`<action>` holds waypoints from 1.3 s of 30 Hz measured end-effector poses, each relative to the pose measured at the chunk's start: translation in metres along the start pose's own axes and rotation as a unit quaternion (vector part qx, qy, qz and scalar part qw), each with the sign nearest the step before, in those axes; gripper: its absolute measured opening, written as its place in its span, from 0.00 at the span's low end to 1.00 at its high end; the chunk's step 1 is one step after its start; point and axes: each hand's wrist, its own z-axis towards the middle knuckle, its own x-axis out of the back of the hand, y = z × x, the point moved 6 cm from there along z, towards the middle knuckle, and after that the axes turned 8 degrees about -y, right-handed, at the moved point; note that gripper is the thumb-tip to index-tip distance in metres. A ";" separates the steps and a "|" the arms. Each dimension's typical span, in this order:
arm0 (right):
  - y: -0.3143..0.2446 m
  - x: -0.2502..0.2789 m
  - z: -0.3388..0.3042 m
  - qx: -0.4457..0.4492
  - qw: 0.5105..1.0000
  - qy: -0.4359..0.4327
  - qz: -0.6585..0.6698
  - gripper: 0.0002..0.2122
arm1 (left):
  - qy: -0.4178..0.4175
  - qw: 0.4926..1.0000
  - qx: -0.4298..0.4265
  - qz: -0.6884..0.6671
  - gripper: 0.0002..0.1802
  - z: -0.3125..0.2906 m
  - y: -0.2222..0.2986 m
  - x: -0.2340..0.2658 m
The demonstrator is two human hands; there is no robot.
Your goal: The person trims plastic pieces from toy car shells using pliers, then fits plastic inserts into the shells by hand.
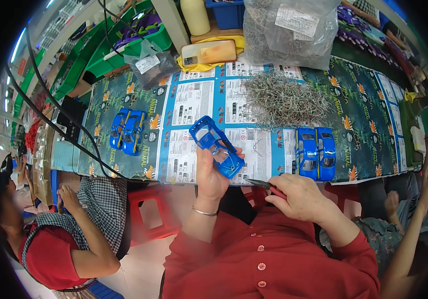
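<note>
My left hand (pixel 211 174) is closed around a blue plastic toy car body shell (pixel 231 166), which is tilted with its hollow inside and openings showing. In my right hand (pixel 298 197) is a pair of pliers (pixel 261 184) with red handles, its dark jaws pointing left, just below the shell and apart from it. Whether the jaws grip anything is too small to tell. Two more blue car bodies (pixel 307 158) stand side by side at the right, near the table edge. Another blue pair (pixel 133 133) stands at the left.
A heap of thin metal pins or wires (pixel 288 99) lies behind the right-hand cars. Beyond it stands a large plastic bag (pixel 288 37). A phone (pixel 209 53) rests on a yellow cloth. Black cables (pixel 54 127) hang at the left. Other people (pixel 54 249) sit on both sides.
</note>
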 end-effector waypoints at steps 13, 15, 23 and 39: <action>-0.001 -0.002 -0.002 0.000 1.000 0.007 0.001 0.13 | -0.004 0.999 -0.016 0.042 0.22 0.001 0.005 -0.010; -0.001 -0.003 -0.001 -0.005 1.000 -0.004 0.005 0.13 | 0.000 0.999 -0.017 0.041 0.22 0.002 0.005 -0.010; -0.001 -0.008 0.000 -0.003 1.000 -0.012 0.020 0.14 | 0.017 0.999 0.000 0.040 0.23 0.002 0.004 -0.007; -0.003 -0.017 0.002 0.011 0.999 -0.020 0.049 0.14 | 0.022 0.999 0.023 -0.010 0.23 0.001 0.000 0.002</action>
